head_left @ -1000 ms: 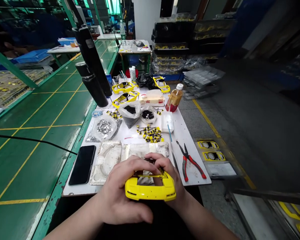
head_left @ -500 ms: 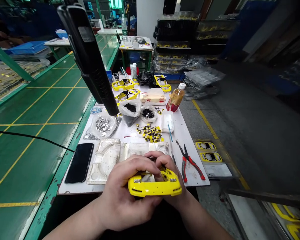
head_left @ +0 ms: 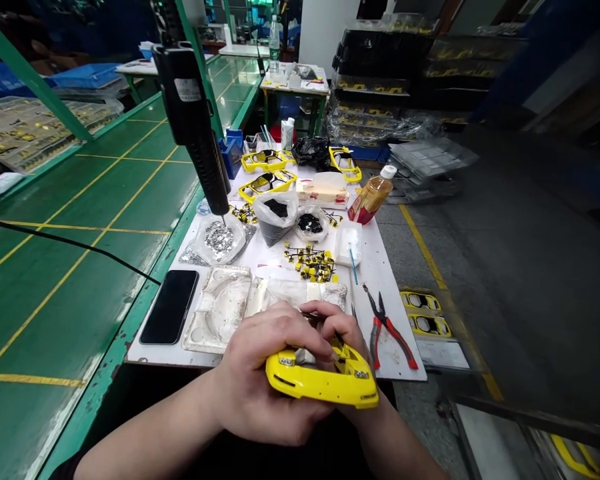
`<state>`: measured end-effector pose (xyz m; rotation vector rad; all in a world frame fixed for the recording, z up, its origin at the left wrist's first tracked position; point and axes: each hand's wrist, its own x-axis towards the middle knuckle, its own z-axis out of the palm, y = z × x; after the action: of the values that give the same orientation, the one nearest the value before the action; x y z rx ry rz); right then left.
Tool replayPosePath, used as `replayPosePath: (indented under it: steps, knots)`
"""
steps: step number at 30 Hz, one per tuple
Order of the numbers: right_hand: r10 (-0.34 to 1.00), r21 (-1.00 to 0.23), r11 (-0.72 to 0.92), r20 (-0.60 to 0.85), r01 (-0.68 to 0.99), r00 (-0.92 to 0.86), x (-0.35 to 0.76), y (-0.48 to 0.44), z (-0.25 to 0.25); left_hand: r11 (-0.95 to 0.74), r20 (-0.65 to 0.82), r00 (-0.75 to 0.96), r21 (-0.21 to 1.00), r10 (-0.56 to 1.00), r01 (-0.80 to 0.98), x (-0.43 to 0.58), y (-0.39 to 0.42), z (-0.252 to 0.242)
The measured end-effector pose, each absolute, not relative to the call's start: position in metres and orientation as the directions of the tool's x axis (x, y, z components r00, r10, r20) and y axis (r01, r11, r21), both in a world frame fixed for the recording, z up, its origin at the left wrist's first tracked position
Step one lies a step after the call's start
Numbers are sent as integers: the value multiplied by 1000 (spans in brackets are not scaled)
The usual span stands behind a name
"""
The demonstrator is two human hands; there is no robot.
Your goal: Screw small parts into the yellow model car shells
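Note:
A yellow toy car body shell [head_left: 325, 381] sits between both my hands at the near edge of the white work board [head_left: 380, 267]. My left hand [head_left: 265, 373] wraps round its left side, fingers curled over the top. My right hand [head_left: 347, 340] grips the right side from behind, fingertips pressed into the shell's open middle; whether they pinch a small part is hidden. A black electric screwdriver [head_left: 195, 120] hangs above the board's left side.
On the board lie red-handled pliers [head_left: 393, 328], a phone [head_left: 170, 307], a clear moulded tray [head_left: 220, 317], bags of small parts [head_left: 275, 217], yellow clips [head_left: 313, 262] and a drink bottle [head_left: 373, 197]. A green bench [head_left: 80, 220] runs to the left.
The view has shifted, and the shell has tilted, its right end dropping lower. The hanging screwdriver has swung to a more upright position. Both hands keep their hold.

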<state>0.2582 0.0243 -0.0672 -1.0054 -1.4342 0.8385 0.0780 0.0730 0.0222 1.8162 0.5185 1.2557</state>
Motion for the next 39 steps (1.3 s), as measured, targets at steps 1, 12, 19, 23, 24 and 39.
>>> replayPosePath:
  steps: [1,12,19,23,24,39]
  knots:
    - [928,-922,371,374,115,2,258,24,-68,-553,547,412,825,728,-119,78,73,23]
    - [925,-919,379,381,110,-3,257,30,-67,-519,552,371,832,746,-195,83,72,14]
    - [911,-906,412,412,95,-17,256,31,-58,-549,560,371,823,741,-148,72,76,6]
    - [910,-906,408,413,116,26,250,30,-61,-552,573,340,817,746,-166,72,77,0]
    - [910,-906,407,413,116,34,249,30,-62,-559,581,323,812,747,-168,73,77,-2]
    - [911,-908,409,412,87,22,250,29,-63,-486,454,481,872,751,-64,66,75,27]
